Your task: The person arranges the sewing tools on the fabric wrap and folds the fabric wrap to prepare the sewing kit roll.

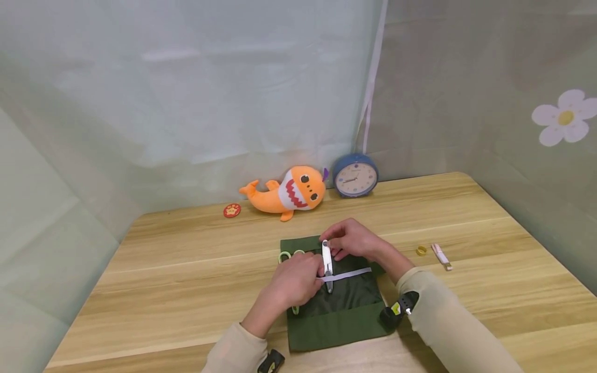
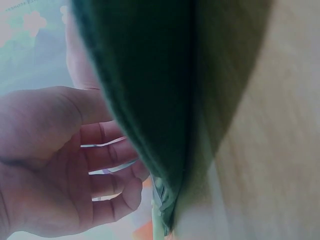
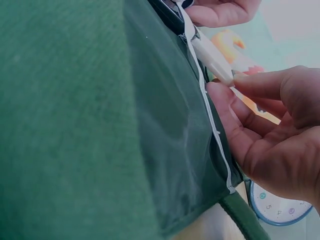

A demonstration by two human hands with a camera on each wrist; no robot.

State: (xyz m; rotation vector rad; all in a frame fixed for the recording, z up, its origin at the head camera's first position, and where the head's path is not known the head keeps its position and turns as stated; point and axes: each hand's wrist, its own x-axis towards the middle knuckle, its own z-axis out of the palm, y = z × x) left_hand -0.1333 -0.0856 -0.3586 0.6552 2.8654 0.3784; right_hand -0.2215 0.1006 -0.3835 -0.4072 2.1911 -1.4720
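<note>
A dark green fabric case point(image 1: 340, 326) lies spread out on the table. A white elastic band point(image 1: 350, 274) runs across it. My right hand point(image 1: 354, 239) pinches the upper end of a slim white tool with a grey tip point(image 1: 327, 256), its kind unclear; the right wrist view shows thumb and fingertip on the white tool point(image 3: 212, 55). The tool's lower part passes under the band. My left hand point(image 1: 298, 277) has its fingers curled at the band's left end, pinching it beside the tool. Light green scissors point(image 1: 285, 256) lie partly hidden beneath the left hand.
An orange plush shark point(image 1: 270, 201) and a blue round clock point(image 1: 356, 176) stand along the back, with a red round badge point(image 1: 231, 210) to their left. Right of the case lie a small yellow ring-like roll point(image 1: 422, 250) and a pinkish-white strap with a metal end point(image 1: 441, 256).
</note>
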